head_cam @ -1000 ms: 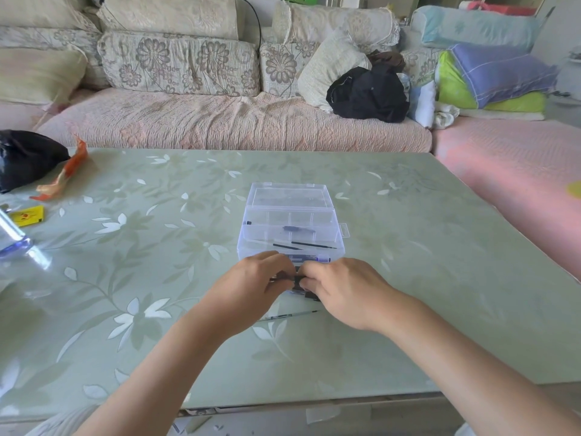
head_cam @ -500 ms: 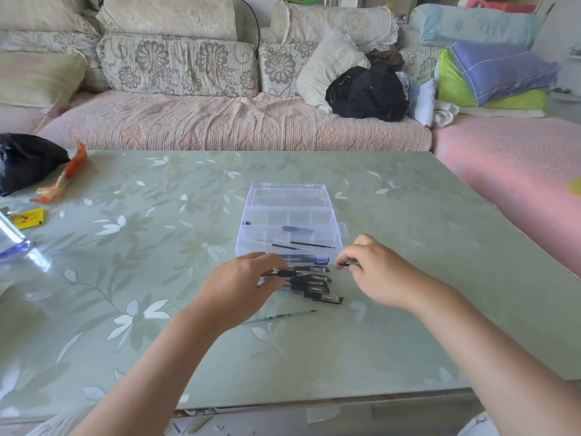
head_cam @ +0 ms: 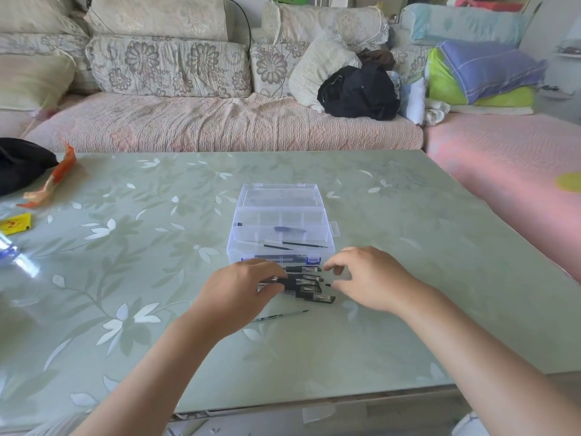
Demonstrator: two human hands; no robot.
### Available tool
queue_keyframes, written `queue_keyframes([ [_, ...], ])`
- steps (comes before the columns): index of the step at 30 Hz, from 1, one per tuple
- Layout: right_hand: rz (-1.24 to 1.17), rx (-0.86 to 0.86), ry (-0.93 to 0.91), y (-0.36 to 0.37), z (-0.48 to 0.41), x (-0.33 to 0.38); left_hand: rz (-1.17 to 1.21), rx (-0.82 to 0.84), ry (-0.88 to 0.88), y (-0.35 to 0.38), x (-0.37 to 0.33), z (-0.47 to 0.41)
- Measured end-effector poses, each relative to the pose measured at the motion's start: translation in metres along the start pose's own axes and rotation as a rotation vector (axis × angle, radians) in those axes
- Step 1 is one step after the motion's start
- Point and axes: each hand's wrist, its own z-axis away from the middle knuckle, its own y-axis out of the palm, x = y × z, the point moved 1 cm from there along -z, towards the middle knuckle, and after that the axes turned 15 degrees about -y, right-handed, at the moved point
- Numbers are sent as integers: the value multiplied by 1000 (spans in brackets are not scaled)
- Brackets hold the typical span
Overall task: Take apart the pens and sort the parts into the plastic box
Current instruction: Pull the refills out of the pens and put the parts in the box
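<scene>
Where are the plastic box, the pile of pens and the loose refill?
plastic box (head_cam: 279,196): head view, open lid.
pile of pens (head_cam: 309,288): head view, black caps.
loose refill (head_cam: 280,315): head view, thin shaft.

Both bare forearms reach forward, palms down. The left hand (head_cam: 242,291) curls its fingers round a pen (head_cam: 295,283). The right hand (head_cam: 372,278) hovers just beside it, not touching, its fingers loosely bent. I cannot tell whether they pinch anything.

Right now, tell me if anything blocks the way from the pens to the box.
Nothing visible does. The pens lie just in front of the box, its lid folded back; only its low near wall is between.
</scene>
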Motion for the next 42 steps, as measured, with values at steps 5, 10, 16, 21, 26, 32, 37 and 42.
queue_keyframes([
  [5, -39, -116, -150, -2, -2, 23, -13, -35, 38, -2, -3, 2],
  [10, 20, -72, -249, 6, -5, 32, -42, -62, 71, -4, -5, 4],
  [16, 117, -132, -319, 10, -8, 34, -65, -59, 63, -8, -6, 3],
  [21, 118, -199, -290, 8, -9, 37, -100, -13, 24, -7, -6, 0],
  [26, 64, -259, -244, 9, -9, 39, -94, -4, 19, -11, -6, 2],
  [32, 67, -269, -240, 11, -9, 39, -112, 35, -2, -9, -5, 2],
  [37, 91, -273, -249, 11, -9, 38, -44, 97, 0, -10, -7, 4],
  [42, 126, -257, -251, 11, -9, 35, -85, 63, 2, -10, -6, 4],
])
